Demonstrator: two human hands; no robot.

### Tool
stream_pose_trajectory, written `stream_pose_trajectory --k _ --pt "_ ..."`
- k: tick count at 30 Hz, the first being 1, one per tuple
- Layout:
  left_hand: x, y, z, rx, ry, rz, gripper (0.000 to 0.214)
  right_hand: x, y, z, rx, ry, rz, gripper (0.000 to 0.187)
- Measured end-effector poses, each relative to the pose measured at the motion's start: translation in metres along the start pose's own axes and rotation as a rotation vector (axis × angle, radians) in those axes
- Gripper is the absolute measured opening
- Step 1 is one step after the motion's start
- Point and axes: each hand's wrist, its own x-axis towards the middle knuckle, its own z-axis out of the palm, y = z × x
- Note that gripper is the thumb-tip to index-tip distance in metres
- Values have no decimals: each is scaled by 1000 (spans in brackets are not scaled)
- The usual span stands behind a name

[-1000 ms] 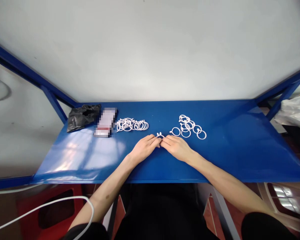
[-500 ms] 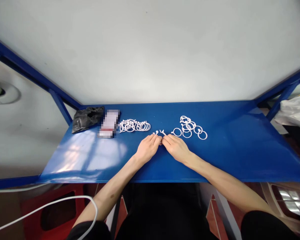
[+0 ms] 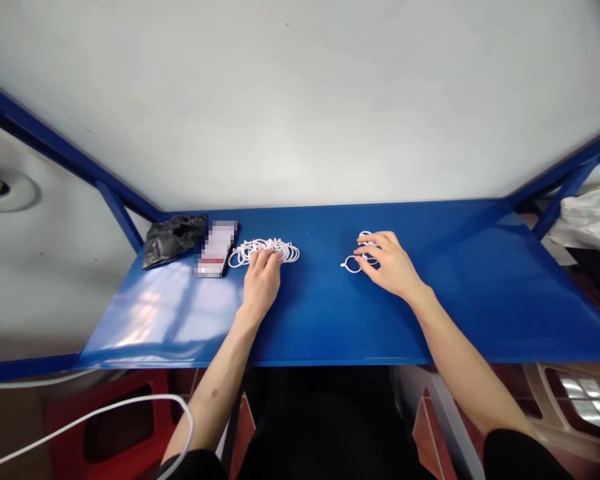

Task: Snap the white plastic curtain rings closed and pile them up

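Note:
White curtain rings with small eyelets lie in two groups on the blue tabletop (image 3: 320, 320). My left hand (image 3: 263, 277) is over the near side of the left pile of curtain rings (image 3: 240, 255). Its fingers are bent down and close together, with the tips among the rings, so what they hold is hidden. Above the right group of curtain rings (image 3: 351, 265) is my right hand (image 3: 391, 265), fingers spread and nothing visibly gripped. It covers most of that group; one ring shows whole near its fingertips, others only in part.
A phone (image 3: 216, 248) with a blurred screen lies left of the ring pile. Beside it is a crumpled black plastic bag (image 3: 173, 240). A white wall (image 3: 300, 107) rises behind the table, and blue frame bars (image 3: 120, 207) flank it. A white cable (image 3: 105, 404) loops at lower left.
My hands were together at the middle, holding small white pieces with eyelets. They have parted: the left moved to the left pile, the right opened over the right group. The left pile looks fuller.

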Motion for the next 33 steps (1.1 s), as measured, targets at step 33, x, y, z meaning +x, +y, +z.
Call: stream_pose_trajectory --k 33 --pt "3 23 -3 -101 -41 77 12 -6 23 5 -200 -81 116 22"
